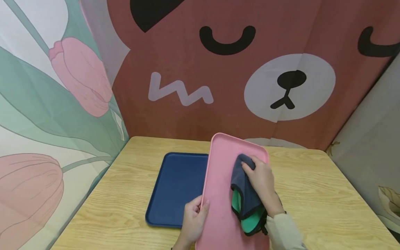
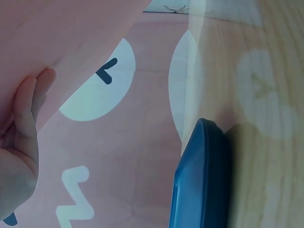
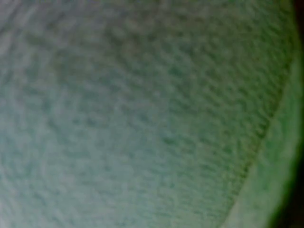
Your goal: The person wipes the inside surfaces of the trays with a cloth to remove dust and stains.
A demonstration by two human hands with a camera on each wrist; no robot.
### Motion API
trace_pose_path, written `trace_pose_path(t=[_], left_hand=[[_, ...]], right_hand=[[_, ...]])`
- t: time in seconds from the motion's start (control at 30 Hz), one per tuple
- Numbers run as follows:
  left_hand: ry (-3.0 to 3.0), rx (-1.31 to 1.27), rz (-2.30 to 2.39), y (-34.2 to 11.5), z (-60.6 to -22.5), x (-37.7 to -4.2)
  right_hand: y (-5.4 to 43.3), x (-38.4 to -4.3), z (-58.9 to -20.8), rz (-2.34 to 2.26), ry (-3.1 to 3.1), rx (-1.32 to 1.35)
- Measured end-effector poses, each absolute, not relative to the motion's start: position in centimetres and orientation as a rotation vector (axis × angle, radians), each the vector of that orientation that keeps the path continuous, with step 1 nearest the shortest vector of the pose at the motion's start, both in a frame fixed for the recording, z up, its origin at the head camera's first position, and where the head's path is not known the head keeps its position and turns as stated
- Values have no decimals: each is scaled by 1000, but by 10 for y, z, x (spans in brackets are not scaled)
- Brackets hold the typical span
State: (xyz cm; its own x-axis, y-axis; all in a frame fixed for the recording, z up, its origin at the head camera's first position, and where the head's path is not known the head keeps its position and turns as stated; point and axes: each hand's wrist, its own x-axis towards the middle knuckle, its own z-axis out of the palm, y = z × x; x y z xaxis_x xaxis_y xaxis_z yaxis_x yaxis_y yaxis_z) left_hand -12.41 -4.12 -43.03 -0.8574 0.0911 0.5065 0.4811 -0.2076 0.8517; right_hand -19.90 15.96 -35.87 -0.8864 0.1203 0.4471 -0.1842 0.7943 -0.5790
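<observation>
A pink rectangular tray (image 1: 218, 180) is held up and tilted over the table. My left hand (image 1: 194, 218) grips its left edge, thumb on the inner face. In my right hand (image 1: 262, 178) is a cloth (image 1: 245, 191), grey-blue on one side and green on the other with dark edging; the fingers pinch it against the tray's inner face near the upper right. Its lower part hangs loosely, folded over. Green-grey fabric of the cloth (image 3: 142, 123) fills the right wrist view. From the left wrist, the tray's underside (image 2: 57, 38) shows above the fingers (image 2: 28, 104).
A dark blue tray (image 1: 178, 187) lies on the wooden table (image 1: 312, 194), behind and left of the pink one, which partly covers it. Printed cloth backdrops hang behind the table (image 1: 187, 118) and at its left (image 1: 31, 132).
</observation>
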Motion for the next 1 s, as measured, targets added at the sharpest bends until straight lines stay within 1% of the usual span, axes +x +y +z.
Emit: trace_pose_path(t=[0.2, 0.47, 0.73, 1.0], left_hand=[[-1789, -706, -2111, -43, -425, -125], [-1814, -675, -2091, -45, -399, -112], [-1773, -718, -2048, -46, -398, -113], [-1764, -685, -2049, -48, -399, -110]], right_hand=[[170, -199, -358, 847, -2514, 21], [182, -199, -364, 822, -2543, -29], [194, -199, -366, 768, -2580, -97], [203, -197, -367, 778, -2641, -171]])
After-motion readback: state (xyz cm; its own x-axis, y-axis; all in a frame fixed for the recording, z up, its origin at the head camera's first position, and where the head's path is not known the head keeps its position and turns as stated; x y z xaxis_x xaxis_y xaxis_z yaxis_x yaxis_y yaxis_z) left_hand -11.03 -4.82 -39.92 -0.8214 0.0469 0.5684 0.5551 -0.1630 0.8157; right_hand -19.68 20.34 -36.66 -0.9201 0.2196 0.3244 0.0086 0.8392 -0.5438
